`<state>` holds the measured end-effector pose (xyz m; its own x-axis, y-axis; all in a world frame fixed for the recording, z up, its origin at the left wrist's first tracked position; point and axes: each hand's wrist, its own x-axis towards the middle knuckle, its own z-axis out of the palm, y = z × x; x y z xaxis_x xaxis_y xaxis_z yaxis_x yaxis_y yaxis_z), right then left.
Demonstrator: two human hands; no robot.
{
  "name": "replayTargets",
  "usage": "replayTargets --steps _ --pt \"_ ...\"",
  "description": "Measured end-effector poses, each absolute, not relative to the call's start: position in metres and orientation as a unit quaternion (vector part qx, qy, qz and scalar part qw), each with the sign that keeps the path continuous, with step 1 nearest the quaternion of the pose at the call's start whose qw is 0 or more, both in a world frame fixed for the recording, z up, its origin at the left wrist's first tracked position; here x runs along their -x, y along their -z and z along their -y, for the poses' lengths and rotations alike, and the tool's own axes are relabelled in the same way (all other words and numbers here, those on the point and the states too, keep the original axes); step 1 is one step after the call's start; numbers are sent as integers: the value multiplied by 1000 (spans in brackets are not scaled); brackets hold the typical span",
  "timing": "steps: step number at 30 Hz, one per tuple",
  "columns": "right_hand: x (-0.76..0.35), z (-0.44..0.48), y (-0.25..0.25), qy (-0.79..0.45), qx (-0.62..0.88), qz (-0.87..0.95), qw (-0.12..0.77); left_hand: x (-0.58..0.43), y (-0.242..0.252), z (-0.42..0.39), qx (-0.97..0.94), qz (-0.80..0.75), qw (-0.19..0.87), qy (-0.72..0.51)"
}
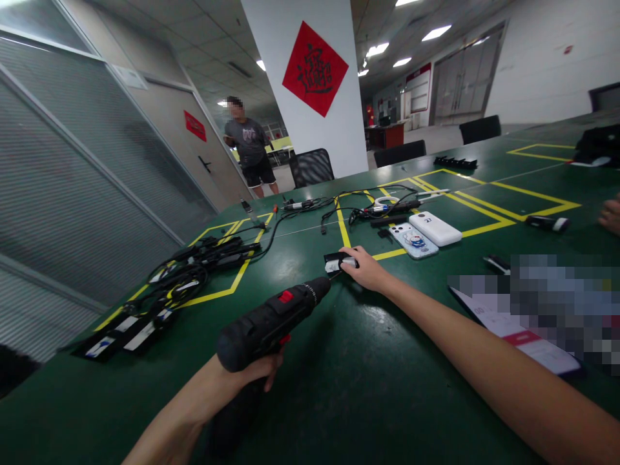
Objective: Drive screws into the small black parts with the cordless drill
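My left hand is wrapped round the handle of a black cordless drill with a red switch on top. The drill's chuck points away and to the right, and a thin bit reaches toward a small black-and-silver piece. Whether the bit touches that piece, I cannot tell. My right hand grips the small piece from its right side and holds it at the green table. Its exact kind is not clear. The lower part of the drill is dark and partly hidden by my left hand.
Black cables and adapters lie at the left. Beyond my right hand are a phone, a white power bank and more cables. A clipboard lies right. Another person's hand shows at the right edge; a person stands behind.
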<state>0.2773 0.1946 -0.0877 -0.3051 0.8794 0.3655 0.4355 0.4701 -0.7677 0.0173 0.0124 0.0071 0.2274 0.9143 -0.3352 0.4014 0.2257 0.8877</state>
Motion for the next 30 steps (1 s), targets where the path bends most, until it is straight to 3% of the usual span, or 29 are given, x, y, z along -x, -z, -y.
replayTargets --steps 30 --pt "-277 -194 88 -281 440 754 398 -22 -12 -10 -575 -584 520 -241"
